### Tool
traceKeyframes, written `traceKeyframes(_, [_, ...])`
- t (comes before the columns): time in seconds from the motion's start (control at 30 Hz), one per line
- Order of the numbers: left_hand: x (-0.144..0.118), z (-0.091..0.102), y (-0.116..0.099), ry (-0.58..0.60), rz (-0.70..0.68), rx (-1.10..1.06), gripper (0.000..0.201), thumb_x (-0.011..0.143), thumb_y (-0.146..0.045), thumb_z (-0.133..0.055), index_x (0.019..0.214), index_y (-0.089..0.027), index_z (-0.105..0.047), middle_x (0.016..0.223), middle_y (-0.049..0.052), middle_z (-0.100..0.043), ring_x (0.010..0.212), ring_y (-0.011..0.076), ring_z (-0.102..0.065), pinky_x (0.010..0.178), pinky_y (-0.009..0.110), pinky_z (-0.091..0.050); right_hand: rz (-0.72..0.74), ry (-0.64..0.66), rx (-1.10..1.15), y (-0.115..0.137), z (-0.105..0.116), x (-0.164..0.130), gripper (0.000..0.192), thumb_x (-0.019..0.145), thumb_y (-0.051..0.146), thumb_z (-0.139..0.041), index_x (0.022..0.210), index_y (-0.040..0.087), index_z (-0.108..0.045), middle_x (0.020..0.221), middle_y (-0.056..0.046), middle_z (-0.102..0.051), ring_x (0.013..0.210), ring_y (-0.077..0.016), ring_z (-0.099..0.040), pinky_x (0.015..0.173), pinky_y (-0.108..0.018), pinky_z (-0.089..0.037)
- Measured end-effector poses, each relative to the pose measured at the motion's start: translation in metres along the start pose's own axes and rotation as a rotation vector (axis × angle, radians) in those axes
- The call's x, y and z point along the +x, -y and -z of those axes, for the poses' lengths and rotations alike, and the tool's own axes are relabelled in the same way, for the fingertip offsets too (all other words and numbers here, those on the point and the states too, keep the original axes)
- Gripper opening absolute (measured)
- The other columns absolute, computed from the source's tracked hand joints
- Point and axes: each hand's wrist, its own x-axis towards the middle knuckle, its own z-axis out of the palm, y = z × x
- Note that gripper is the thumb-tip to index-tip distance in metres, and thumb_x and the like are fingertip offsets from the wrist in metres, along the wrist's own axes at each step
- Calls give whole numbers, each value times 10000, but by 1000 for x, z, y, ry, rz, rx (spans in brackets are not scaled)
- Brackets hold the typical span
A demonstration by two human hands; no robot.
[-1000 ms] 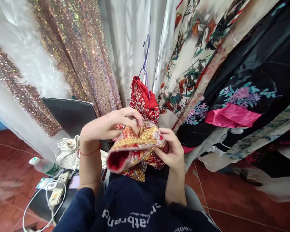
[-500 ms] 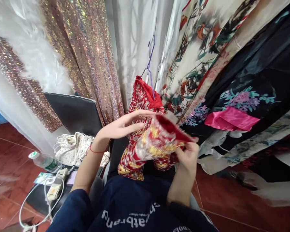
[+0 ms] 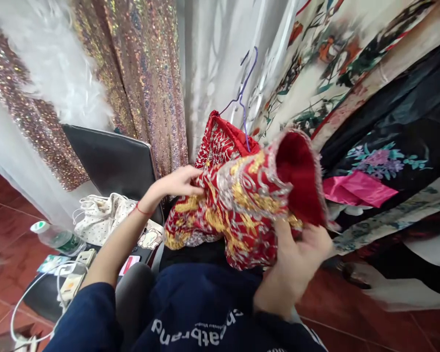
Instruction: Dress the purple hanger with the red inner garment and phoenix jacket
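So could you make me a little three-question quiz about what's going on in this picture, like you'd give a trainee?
1. True or false: both hands are on the red and gold embroidered garment.
2. Multiple choice: what does the purple hanger above the hands carry? A) a white lace veil B) a red embroidered piece C) a black floral robe
3. Fill in: the plastic bottle at lower left lies on its ____.

Key
1. True: the left hand grips the garment's left edge, and the right hand holds it from below, near the open red-lined sleeve.
2. B
3. side, beside the white bag.
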Motion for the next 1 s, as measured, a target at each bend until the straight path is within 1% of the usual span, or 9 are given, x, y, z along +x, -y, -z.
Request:
traceKeyframes(0.07, [6, 23, 18, -150, 66, 150, 202, 745, -293, -652, 889, -155, -688, 857, 22, -702, 830, 196, -627, 804, 301, -464, 36, 18, 26, 2, -31, 27, 237, 876, 274, -660, 1106, 218, -655, 971, -58, -705, 862, -207, -684, 805, -357, -562])
traceKeyframes(0.23, [19, 82, 62, -444, 368, 434, 284, 737, -190, -668, 1008, -102, -665, 1062, 83, -672, 1139, 299, -602, 977, 379, -414, 312, 296, 42, 5, -120, 97, 259, 906, 292, -605, 1156, 228, -585, 1063, -69, -691, 955, -216, -689, 881, -388, -555])
traceKeyframes(0.33, [7, 113, 89, -588, 508, 491, 323, 828, -237, -633, 1112, -83, -647, 1148, 62, -643, 1254, 276, -535, 1052, 369, -373, 422, 503, 29, 6, -173, 127, 306, 896, 303, -617, 1189, 251, -543, 1133, -69, -687, 1036, -228, -679, 922, -400, -541])
traceKeyframes(0.4, [-14, 127, 105, -685, 559, 515, 332, 895, -239, -560, 1185, -98, -639, 1158, 37, -634, 1277, 272, -527, 1048, 383, -379, 470, 630, 29, 5, -206, 135, 358, 898, 313, -622, 1233, 260, -509, 1175, -68, -682, 1069, -231, -673, 949, -416, -531])
traceKeyframes(0.5, [-59, 137, 123, -789, 524, 535, 341, 928, -225, -525, 1227, -136, -662, 1211, 2, -639, 1260, 242, -548, 1021, 373, -402, 543, 762, 23, 4, -250, 128, 398, 921, 333, -607, 1289, 259, -474, 1231, -71, -669, 1145, -257, -650, 995, -476, -509])
traceKeyframes(0.6, [-103, 141, 137, -864, 494, 583, 315, 967, -340, -552, 1244, -248, -672, 1306, -89, -640, 1233, 137, -528, 1048, 280, -379, 603, 797, 9, 10, -282, 112, 367, 966, 328, -556, 1314, 242, -481, 1290, -71, -644, 1228, -266, -606, 1061, -513, -458])
traceKeyframes(0.83, [-170, 165, 138, -1060, 517, 738, 470, 1019, -603, -323, 1261, -311, -602, 1378, -170, -589, 1233, 29, -390, 1095, 306, -269, 707, 613, -21, 46, -317, 94, 310, 1033, 302, -463, 1323, 216, -533, 1367, -69, -615, 1220, -169, -555, 1065, -368, -441])
traceKeyframes(0.9, [-190, 164, 137, -1047, 519, 794, 524, 1017, -625, -229, 1284, -331, -571, 1399, -206, -561, 1260, -25, -362, 1127, 258, -273, 775, 600, -14, 46, -325, 77, 327, 1043, 306, -425, 1347, 227, -515, 1375, -69, -610, 1256, -177, -546, 1086, -403, -424])
traceKeyframes(1.0, [-219, 149, 146, -921, 494, 818, 614, 1026, -617, -124, 1345, -279, -524, 1486, -158, -499, 1355, -28, -336, 1186, 235, -242, 826, 735, -14, 34, -340, 37, 367, 1037, 247, -362, 1385, 233, -478, 1410, -76, -592, 1355, -229, -512, 1122, -512, -389])
